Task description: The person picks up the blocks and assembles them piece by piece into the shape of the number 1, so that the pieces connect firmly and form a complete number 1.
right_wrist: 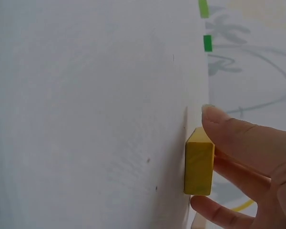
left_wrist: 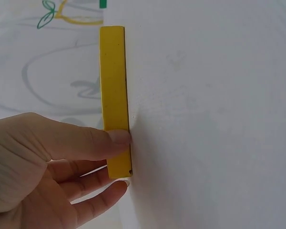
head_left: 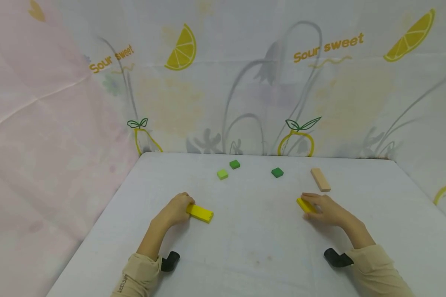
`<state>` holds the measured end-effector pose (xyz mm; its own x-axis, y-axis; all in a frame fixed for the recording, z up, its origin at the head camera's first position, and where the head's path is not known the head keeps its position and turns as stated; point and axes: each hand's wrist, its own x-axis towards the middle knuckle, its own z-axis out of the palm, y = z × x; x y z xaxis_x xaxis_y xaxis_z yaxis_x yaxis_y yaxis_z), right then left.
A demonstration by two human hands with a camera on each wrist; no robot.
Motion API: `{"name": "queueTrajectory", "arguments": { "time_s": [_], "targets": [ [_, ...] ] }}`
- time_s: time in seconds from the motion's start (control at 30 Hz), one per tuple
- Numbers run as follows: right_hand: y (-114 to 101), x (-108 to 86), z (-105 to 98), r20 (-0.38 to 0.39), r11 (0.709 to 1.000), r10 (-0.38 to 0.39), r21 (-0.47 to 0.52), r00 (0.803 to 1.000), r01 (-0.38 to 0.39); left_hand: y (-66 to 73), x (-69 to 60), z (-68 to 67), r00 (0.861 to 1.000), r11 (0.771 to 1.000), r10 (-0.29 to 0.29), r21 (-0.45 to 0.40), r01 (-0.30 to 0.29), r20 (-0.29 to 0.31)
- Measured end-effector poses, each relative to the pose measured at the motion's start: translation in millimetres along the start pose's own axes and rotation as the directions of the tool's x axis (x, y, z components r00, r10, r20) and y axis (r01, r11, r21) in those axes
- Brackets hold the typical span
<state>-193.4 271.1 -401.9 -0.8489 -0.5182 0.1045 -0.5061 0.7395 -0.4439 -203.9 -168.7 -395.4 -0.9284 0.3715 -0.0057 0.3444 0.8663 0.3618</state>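
Note:
The left hand (head_left: 176,210) grips one end of a yellow block (head_left: 201,213), whose other end points right and slightly toward the front. In the left wrist view the thumb of the left hand (left_wrist: 62,157) lies across the yellow block (left_wrist: 113,81), with fingers behind and below it. The right hand (head_left: 328,211) holds a second yellow block (head_left: 305,205) between thumb and fingers, covering part of it. The right wrist view shows this yellow block (right_wrist: 199,168) end-on, beside the thumb of the right hand (right_wrist: 257,157).
Toward the back of the white table (head_left: 245,255) lie a light green block (head_left: 222,174), a green block (head_left: 235,164) and another green block (head_left: 277,172). A plain wooden block (head_left: 321,180) sits behind the right hand. Patterned cloth (head_left: 245,82) hangs beyond the table.

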Motion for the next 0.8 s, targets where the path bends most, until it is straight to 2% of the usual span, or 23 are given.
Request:
{"name": "queueTrajectory", "arguments": {
  "time_s": [0.3,0.57,0.8],
  "targets": [
    [-2.0,-2.7,-0.8,0.031,0.999,0.027,-0.031,0.999,-0.026,-1.5,-2.7,0.4,1.0,1.0,-0.003,-0.005,0.003,-0.01],
    [-3.0,-6.8,0.5,-0.023,0.999,0.044,-0.03,0.999,-0.044,-2.7,-4.4,0.8,1.0,1.0,-0.01,-0.029,0.01,-0.019],
    [-3.3,-7.1,0.8,-0.047,0.994,0.104,-0.02,0.993,-0.105,-6.5,-7.5,-0.8,1.0,0.998,-0.02,-0.052,0.019,-0.015]
  ]
}}
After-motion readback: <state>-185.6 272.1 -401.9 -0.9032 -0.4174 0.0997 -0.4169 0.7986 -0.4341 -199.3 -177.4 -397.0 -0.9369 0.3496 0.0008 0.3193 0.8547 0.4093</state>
